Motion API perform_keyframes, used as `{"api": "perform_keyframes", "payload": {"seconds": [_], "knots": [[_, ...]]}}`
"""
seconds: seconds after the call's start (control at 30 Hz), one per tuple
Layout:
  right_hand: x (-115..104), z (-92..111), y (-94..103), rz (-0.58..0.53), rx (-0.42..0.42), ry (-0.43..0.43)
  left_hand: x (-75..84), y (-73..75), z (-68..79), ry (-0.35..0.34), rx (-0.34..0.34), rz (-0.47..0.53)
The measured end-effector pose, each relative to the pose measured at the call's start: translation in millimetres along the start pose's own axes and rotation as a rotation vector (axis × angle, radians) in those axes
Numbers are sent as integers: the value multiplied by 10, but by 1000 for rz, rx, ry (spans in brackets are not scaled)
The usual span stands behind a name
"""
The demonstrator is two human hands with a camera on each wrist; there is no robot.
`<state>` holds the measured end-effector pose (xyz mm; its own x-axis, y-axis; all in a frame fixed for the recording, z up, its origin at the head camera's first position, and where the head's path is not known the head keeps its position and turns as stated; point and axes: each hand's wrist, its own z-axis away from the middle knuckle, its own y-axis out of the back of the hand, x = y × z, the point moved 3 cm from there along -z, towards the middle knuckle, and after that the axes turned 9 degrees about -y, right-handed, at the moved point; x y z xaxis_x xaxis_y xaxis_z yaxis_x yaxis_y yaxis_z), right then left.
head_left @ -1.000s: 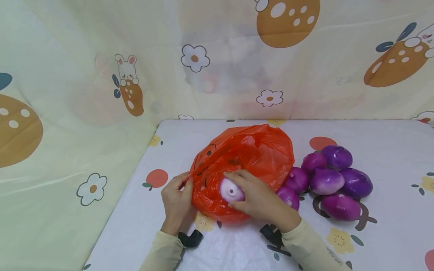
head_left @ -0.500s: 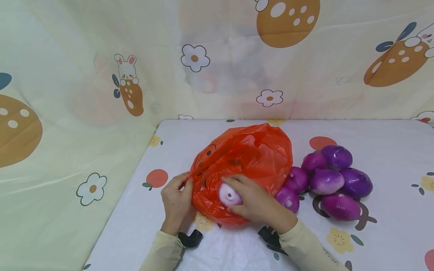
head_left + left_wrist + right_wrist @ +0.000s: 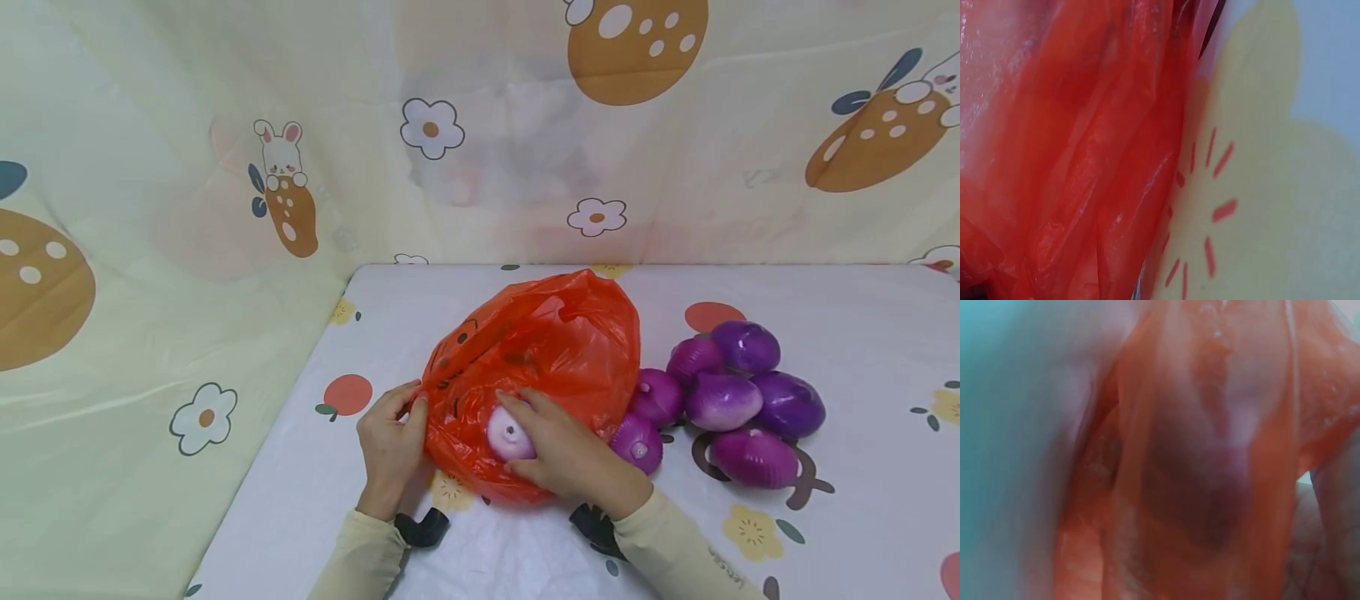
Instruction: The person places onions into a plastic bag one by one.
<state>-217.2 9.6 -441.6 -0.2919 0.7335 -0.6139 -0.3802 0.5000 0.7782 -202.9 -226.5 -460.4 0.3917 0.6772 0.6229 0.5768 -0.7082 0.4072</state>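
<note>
An open red plastic bag (image 3: 577, 358) lies mid-table in the head view. At its left rim, my left hand (image 3: 392, 437) pinches the plastic between thumb and fingers. My right hand (image 3: 573, 454) reaches over the near right side of the bag's mouth and grips a pale purple onion (image 3: 510, 435), thumb on the near side and fingers on the far side. The left wrist view is filled by folds of the bag (image 3: 1085, 150) beside the tablecloth. In the right wrist view the red plastic (image 3: 1266, 487) is blurred, and the onion cannot be made out clearly.
Several purple onions (image 3: 722, 402) lie clustered right of the bag, the nearest onion (image 3: 637, 443) close to my right wrist. Black wrist mounts (image 3: 422, 528) sit under both forearms. A patterned cloth wall (image 3: 510, 183) stands behind the white patterned tablecloth (image 3: 877, 333).
My right hand and the onion have dropped slightly toward the near side of the bag. The bag's right rim has shifted a little left. My left hand stays in place.
</note>
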Motion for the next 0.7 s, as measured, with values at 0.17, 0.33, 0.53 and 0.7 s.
{"api": "perform_keyframes", "payload": {"seconds": [0.17, 0.33, 0.53, 0.7], "knots": [[-3, 8, 7, 8, 41, 38, -4, -5, -2, 16, -5, -3], [-27, 24, 48, 26, 68, 53, -5, -7, 0, 27, -9, 0], [-59, 44, 104, 32, 68, 34, -11, -10, -1, 5, 5, -6], [-82, 63, 143, 28, 75, 43, -17, -9, -3, -18, 22, 7]]}}
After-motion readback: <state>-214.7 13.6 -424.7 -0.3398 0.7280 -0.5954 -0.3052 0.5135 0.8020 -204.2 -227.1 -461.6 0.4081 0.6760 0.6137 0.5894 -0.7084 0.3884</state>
